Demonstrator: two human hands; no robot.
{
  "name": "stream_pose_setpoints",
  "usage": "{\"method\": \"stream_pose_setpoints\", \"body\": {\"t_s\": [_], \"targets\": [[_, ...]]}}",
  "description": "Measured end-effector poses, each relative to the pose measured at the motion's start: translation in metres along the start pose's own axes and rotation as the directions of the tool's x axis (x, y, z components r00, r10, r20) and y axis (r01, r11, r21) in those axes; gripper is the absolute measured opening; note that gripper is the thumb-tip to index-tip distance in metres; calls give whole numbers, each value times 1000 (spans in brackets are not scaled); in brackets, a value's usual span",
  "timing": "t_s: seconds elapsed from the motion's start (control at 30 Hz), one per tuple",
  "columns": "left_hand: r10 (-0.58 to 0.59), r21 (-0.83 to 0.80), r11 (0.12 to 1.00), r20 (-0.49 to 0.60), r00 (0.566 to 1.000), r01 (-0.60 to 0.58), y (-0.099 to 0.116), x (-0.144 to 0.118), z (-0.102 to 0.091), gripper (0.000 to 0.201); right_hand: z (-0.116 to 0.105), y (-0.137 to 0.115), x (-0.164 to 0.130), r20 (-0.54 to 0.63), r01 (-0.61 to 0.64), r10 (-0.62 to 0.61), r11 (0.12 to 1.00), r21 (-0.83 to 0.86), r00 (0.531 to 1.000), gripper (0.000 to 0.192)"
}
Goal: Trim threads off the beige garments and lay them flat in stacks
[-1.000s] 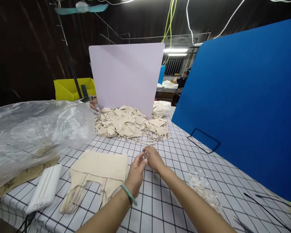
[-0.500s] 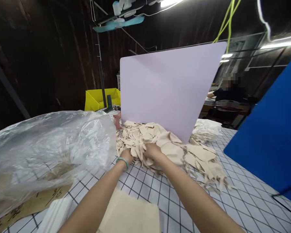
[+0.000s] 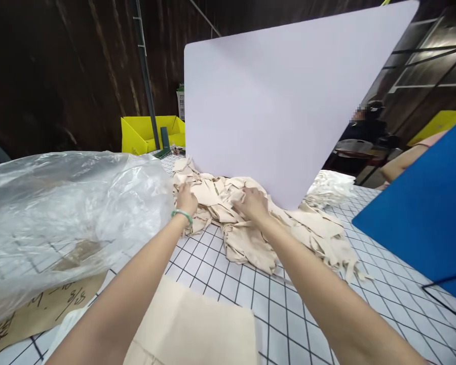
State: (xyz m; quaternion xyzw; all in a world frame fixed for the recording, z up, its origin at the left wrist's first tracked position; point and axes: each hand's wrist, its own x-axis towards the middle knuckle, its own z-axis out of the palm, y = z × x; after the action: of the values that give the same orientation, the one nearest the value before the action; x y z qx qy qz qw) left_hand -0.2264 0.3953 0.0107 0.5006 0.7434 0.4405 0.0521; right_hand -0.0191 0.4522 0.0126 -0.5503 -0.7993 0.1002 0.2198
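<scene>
Both hands are laid on the heap of cream fabric pieces [image 3: 251, 223] at the foot of the lilac board [image 3: 273, 96]; the left hand [image 3: 186, 198] is pressed on its left edge and the right hand [image 3: 253, 203] on its crest, though whether any piece is pinched cannot be told, the fingers being buried in cloth. Several tangled pieces and trailing straps could be dragged up together; the board or the plastic bag [image 3: 68, 203] could be nudged. Handwriting is seen on brown paper [image 3: 41, 309] under the bag; illegible.

Matt beige cloth pieces [image 3: 251, 223], a glossy crinkled plastic bag [image 3: 68, 203], smooth matt board [image 3: 273, 101].
</scene>
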Motion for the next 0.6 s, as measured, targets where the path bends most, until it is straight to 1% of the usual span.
{"method": "stream_pose_setpoints", "body": {"t_s": [0.03,0.07,0.1,0.13,0.17,0.2,0.23,0.27,0.33,0.37,0.4,0.43,0.47,0.5,0.53,0.57,0.6], "targets": [[41,6,999,32,999,-41,4,-14,4,45,2,17,-24,-30,-33,33,999,-8,999,62],[80,11,997,73,994,-81,9,-28,7,43,5,32,-48,-66,-32,33,999,9,997,67],[115,16,993,122,986,-118,14,-42,10,41,8,46,-72,-52,-1,1,1000,1,999,69],[144,21,988,182,973,-150,19,-57,12,37,9,57,-95,2,47,-47,998,-36,999,60],[167,26,984,251,953,-179,23,-72,14,32,9,66,-116,46,101,-98,993,-68,994,40],[185,31,978,327,927,-206,27,-88,15,27,7,74,-136,80,144,-137,986,-87,987,22],[200,34,972,404,893,-233,30,-106,15,22,1,81,-155,111,176,-165,980,-93,980,11],[213,37,965,474,855,-260,33,-123,15,19,-7,86,-173,130,193,-181,977,-87,975,12],[237,40,948,576,783,-316,36,-158,11,18,-31,92,-212,191,171,-159,984,-50,969,18],[249,39,939,607,755,-342,38,-174,8,21,-45,93,-232,250,142,-130,989,-29,959,19],[261,38,930,629,732,-364,40,-189,5,23,-60,92,-252,331,111,-104,994,-2,938,20],[272,35,923,646,713,-384,42,-202,1,25,-74,91,-271,425,80,-87,996,33,901,19],[281,31,917,660,696,-399,45,-213,-1,27,-88,89,-289,517,44,-78,996,77,852,18],[287,25,912,674,681,-409,49,-223,-4,28,-100,89,-304,588,4,-77,992,124,805,16],[290,20,909,686,667,-416,53,-231,-5,28,-110,89,-316,623,-36,-75,986,164,779,13],[289,16,908,697,656,-418,58,-237,-5,26,-117,90,-324,617,-82,-51,979,185,785,11],[285,17,908,706,649,-418,64,-243,-4,24,-120,93,-328,569,-124,-1,975,183,823,11]]}}
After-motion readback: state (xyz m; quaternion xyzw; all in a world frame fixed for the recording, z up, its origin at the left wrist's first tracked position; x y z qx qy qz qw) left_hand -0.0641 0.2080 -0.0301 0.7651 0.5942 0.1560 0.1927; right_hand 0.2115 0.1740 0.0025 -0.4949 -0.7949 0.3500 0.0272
